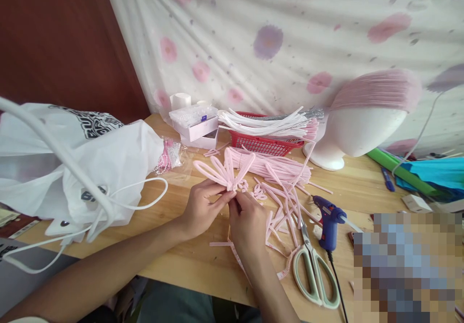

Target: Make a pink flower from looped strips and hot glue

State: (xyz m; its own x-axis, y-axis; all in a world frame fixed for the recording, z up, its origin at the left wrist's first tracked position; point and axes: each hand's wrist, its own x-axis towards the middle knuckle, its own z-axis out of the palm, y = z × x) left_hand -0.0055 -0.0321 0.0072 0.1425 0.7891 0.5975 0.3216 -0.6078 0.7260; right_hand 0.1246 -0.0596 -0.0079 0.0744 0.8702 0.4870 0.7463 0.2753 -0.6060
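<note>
Both my hands meet over the front of the table and pinch the base of a pink pipe-cleaner flower point(226, 169). Its long looped petals fan upward and outward above my fingers. My left hand point(203, 206) grips it from the left, thumb toward the centre. My right hand point(247, 216) closes on the same base from the right, its fingertips partly hidden. Just behind lie small pink coiled pieces point(259, 192) and a bundle of pink pipe cleaners point(264, 163). Loose pink stems point(286, 197) are scattered to the right.
Right of my hands lie green-handled scissors point(314, 270), a blue glue gun point(328, 221) and a measuring tape point(289, 265). A red basket point(266, 142) of pipe cleaners and a white foam head point(366, 129) stand behind. White bags point(108, 168) and a white cable point(139, 207) occupy the left.
</note>
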